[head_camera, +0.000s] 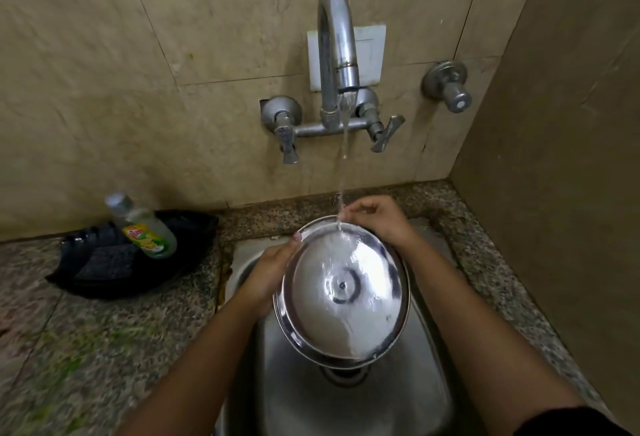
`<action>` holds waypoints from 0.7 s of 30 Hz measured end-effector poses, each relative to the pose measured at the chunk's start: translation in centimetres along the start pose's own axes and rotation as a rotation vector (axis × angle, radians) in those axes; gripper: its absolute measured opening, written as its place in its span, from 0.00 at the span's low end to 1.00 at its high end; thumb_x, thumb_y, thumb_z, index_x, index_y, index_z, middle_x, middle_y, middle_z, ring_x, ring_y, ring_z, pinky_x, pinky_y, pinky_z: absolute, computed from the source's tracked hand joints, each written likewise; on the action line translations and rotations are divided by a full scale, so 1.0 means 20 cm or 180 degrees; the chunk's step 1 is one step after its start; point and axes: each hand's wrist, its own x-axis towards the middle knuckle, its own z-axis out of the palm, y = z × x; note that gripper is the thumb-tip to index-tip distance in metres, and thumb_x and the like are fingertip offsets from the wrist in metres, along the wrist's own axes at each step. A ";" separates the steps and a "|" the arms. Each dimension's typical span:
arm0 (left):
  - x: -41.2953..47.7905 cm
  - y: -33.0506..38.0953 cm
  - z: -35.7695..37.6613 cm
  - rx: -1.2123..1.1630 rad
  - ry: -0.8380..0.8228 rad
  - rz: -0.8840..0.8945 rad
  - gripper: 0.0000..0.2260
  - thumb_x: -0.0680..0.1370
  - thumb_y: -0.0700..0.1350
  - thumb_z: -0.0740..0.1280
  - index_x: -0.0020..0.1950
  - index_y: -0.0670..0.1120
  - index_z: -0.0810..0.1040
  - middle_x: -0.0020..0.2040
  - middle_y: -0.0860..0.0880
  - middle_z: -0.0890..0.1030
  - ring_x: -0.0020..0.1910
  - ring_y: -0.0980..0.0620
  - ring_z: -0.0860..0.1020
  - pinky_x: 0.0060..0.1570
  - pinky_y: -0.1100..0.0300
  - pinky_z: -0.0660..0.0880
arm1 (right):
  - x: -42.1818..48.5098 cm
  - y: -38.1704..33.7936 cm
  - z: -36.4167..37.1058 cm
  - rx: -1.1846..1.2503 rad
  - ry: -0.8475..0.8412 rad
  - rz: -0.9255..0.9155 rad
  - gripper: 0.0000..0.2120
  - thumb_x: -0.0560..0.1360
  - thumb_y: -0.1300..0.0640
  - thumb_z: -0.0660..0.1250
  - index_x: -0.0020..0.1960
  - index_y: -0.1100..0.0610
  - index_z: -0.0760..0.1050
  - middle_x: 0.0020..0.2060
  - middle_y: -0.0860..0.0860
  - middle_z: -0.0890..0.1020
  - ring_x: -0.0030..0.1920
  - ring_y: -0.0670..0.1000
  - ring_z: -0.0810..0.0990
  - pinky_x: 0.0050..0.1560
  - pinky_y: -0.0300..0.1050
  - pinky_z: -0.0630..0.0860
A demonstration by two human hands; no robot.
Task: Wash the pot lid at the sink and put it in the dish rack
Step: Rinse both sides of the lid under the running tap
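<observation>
Both hands are on the steel pot lid (341, 291), and we've got it held over the sink (415, 383) with its underside facing up at us. Our left hand (268, 274) comes in from the lower left, forearm angled up across the sink's left edge, palm pressed against the lid's left rim with the thumb tip hooked over the upper-left edge. Fingers are hidden behind the lid, so we can see it's clamped on the rim but not how they curl.

Our right hand (375, 219) reaches round to the far edge, wrist bent, knuckles up, fingers pinched together on the top rim right where the water (341, 207) lands. That forearm runs back down the right side of the sink, a dark sleeve (568, 421) showing at the bottom right corner.

Water is running from the curved wall tap (336, 47), falling in a thin stream, hitting the lid near its far rim and sheeting across the inner surface past the centre rivet. The lid is tilted, near edge lower, sitting above the drain (343, 371).

Over on the granite counter (69, 349), at its back left, a dish-soap bottle (145, 227) leans in a black tray (138, 262) against the wall. A second valve (448, 87) sticks out of the tiles to the right of the tap.
</observation>
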 end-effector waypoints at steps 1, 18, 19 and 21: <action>-0.01 0.00 0.00 -0.0065 -0.0084 -0.0073 0.17 0.81 0.53 0.60 0.55 0.43 0.83 0.51 0.42 0.86 0.53 0.43 0.83 0.57 0.49 0.77 | -0.01 0.01 -0.01 0.0041 0.0030 0.0035 0.05 0.69 0.64 0.74 0.39 0.56 0.82 0.29 0.44 0.84 0.32 0.40 0.80 0.41 0.39 0.76; 0.04 0.03 0.03 -0.0061 -0.0484 -0.0107 0.09 0.79 0.44 0.64 0.52 0.42 0.82 0.47 0.44 0.86 0.47 0.47 0.82 0.48 0.56 0.78 | -0.02 -0.07 0.17 -0.0933 -0.0604 -0.0331 0.03 0.69 0.59 0.75 0.42 0.55 0.85 0.38 0.50 0.86 0.40 0.45 0.82 0.47 0.44 0.77; 0.04 0.02 0.03 -0.0157 -0.0448 -0.0097 0.11 0.79 0.45 0.64 0.55 0.41 0.82 0.50 0.43 0.85 0.50 0.45 0.82 0.52 0.54 0.77 | -0.02 -0.07 0.16 -0.0908 -0.0509 -0.0288 0.03 0.68 0.57 0.75 0.41 0.54 0.85 0.37 0.50 0.86 0.39 0.45 0.82 0.46 0.45 0.77; 0.04 -0.04 -0.02 -0.0419 -0.0305 -0.0121 0.16 0.79 0.49 0.64 0.61 0.41 0.80 0.58 0.39 0.83 0.58 0.41 0.80 0.61 0.47 0.75 | -0.04 -0.04 0.12 -0.0792 -0.0055 0.0021 0.04 0.69 0.52 0.75 0.41 0.52 0.84 0.34 0.47 0.84 0.36 0.44 0.79 0.42 0.46 0.75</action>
